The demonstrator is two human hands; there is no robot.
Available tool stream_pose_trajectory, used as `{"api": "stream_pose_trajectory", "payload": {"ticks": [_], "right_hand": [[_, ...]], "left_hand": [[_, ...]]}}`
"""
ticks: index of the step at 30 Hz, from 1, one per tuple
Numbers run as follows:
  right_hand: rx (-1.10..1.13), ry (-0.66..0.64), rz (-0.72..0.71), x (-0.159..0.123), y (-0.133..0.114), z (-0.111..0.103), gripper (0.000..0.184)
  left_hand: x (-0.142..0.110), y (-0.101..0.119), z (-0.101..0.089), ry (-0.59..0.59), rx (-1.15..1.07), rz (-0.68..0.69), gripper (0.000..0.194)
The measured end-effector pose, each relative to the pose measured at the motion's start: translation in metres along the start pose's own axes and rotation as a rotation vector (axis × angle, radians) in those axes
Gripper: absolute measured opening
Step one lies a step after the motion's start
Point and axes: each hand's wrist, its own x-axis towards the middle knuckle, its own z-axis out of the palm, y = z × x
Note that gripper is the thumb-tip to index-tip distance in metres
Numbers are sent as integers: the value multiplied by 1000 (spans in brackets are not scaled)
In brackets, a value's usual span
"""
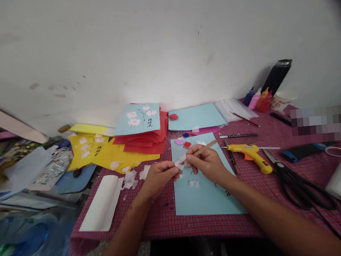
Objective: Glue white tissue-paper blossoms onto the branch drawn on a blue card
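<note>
My left hand (160, 176) is closed in a pinch on a small piece of white tissue paper (180, 163) above the light blue sheet. In my right hand (210, 165) is a flat wooden stick (206, 147), its near end hidden by the fingers, which meet the tissue piece. Under both hands lies the light blue sheet (208, 205), bearing a white paper blossom (194, 183) and dark brush marks. Beyond the fingers, at the sheet's top, are a pink disc (179, 142) and a red one (187, 144). Torn tissue scraps (129, 179) lie left of my left hand.
A yellow glue gun (249, 152) and black-handled scissors (296, 184) lie at right. Behind are red sheets (147, 142) topped by a blossom picture (141, 116), paint bottles (256, 98) and a black flask (276, 78). A folded white paper (101, 203) rests near the left edge.
</note>
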Motion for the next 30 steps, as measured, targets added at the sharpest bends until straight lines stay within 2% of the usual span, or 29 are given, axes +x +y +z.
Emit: {"api": "stream_pose_trajectory", "payload": {"ticks": [9,15,20,26,30], "right_hand": [[-7,-63,45,2,3,-1,20],[-41,-18,60,1,6,3,21],[-156,24,-7,0,7,4,33],[50,-154,-5,1,5,-2,20],[21,-141,59,1,6,-1,22]], "left_hand": [[2,-6,1,69,-72,-7,22],[1,-2,2,32,-13,-10,24],[0,-4,3,-51,4,-24,25],[0,-4,3,-37,-11,-27,25],[0,0,4,-84,3,-1,24]]}}
